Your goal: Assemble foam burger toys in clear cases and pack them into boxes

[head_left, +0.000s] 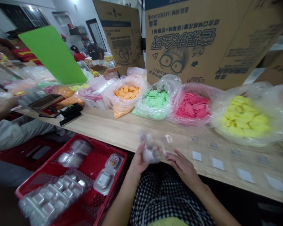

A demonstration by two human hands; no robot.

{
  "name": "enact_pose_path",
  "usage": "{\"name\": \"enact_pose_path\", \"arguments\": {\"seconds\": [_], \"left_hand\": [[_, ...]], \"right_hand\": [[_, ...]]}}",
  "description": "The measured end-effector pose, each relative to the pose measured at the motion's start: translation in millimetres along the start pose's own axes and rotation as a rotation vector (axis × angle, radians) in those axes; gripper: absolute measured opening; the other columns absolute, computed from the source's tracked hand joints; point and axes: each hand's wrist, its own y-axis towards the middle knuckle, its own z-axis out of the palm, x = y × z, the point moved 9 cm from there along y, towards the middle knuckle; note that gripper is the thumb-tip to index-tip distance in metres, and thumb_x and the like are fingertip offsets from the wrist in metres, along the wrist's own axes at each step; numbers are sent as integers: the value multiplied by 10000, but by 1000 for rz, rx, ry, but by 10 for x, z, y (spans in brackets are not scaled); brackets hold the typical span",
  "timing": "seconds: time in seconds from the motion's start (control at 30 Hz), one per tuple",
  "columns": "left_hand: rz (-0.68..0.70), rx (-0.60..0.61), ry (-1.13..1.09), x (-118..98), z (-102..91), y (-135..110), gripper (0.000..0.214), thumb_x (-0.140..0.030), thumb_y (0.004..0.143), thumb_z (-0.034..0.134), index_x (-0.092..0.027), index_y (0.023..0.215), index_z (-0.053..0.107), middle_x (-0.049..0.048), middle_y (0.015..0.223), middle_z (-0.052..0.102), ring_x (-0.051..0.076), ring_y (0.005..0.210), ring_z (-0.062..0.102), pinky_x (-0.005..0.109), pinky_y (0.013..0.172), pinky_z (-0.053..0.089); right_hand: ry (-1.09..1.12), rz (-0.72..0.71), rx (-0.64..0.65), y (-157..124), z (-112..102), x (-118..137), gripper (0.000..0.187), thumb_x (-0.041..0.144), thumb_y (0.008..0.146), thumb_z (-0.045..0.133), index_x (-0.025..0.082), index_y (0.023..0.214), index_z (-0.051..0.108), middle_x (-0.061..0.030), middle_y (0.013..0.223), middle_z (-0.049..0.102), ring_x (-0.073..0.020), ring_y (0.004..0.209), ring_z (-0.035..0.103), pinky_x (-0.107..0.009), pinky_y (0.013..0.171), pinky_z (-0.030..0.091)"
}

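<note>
My left hand (139,160) is closed around clear plastic containers (151,151), apparently nested, held at the table's front edge. To their right is another clear container part (168,139), blurred and see-through. The fingers of my right hand (182,166) are at its lower edge and seem to pinch it; the exact contact is smeared. Several opened clear containers lie in a row on the tabletop to the right, with white cards (218,164) and small grey squares (213,145) showing in them.
Plastic bags of orange pieces (127,92), green pieces (155,99), pink pieces (193,105) and yellow pieces (246,117) line the wooden table (103,125). A red crate (94,160) with clear containers stands lower left. Cardboard boxes (179,40) rise behind. A co-worker's arm (4,110) is at left.
</note>
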Motion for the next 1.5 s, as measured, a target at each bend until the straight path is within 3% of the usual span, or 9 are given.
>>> {"name": "enact_pose_path", "arguments": {"seconds": [0.17,0.4,0.57,0.77,1.0,1.1,1.23,1.37,1.5], "left_hand": [[42,-45,44,-213,-135,-30,422,-435,781,508,-95,1029,542,136,939,628,253,901,592,451,858,407],[-31,35,49,-92,-86,-65,452,-452,765,528,-89,1034,545,149,976,613,272,979,563,464,896,380],[-34,7,30,-30,-50,-42,470,-403,744,578,-135,1121,496,123,999,610,252,945,582,435,887,389],[3,-61,46,42,43,-69,428,-303,739,607,-165,1129,495,72,960,630,183,833,613,325,851,418],[-6,-3,58,-49,19,-139,392,-384,733,596,-121,1021,559,117,928,630,236,844,609,390,829,427],[66,-91,54,-254,-161,-140,378,-379,740,591,-121,1015,564,101,899,634,212,809,614,372,829,432],[117,-155,37,-502,-340,-191,399,-408,755,568,-126,1036,548,97,910,631,196,814,614,360,810,452],[73,-137,24,-540,-378,-258,415,-446,775,526,-104,1010,555,117,920,627,199,844,607,366,800,464],[79,-94,19,-510,-353,-279,393,-444,785,511,-117,998,565,115,925,631,217,865,605,396,791,465]], "right_hand": [[-295,-78,11,-84,168,-352,203,213,893,414,159,1020,562,-84,1000,649,-179,984,581,-448,974,389],[-378,-35,68,-202,57,-674,238,271,895,411,170,1030,580,-87,1011,646,-200,994,577,-477,970,382],[-256,-20,37,-92,-123,-321,365,326,851,496,174,1183,482,-118,1210,529,-229,1128,477,-513,1010,302],[87,-106,214,252,255,406,449,348,845,504,216,1263,407,-69,1304,441,-202,1227,356,-465,1053,239],[278,94,71,295,240,236,221,298,864,474,250,1059,566,-5,1067,627,-183,1022,560,-327,881,473],[117,82,-38,343,184,174,215,268,876,441,230,1051,559,-26,1015,642,-184,937,597,-318,812,500],[-251,-49,58,433,469,123,245,234,901,353,184,973,582,-83,934,652,-215,880,606,-364,782,494],[-493,-36,135,447,672,-81,284,199,905,313,170,785,569,-82,757,637,-204,745,610,-337,692,493],[-570,-5,193,433,681,-191,213,156,880,374,154,798,570,-106,781,642,-220,760,611,-336,688,494]]}}
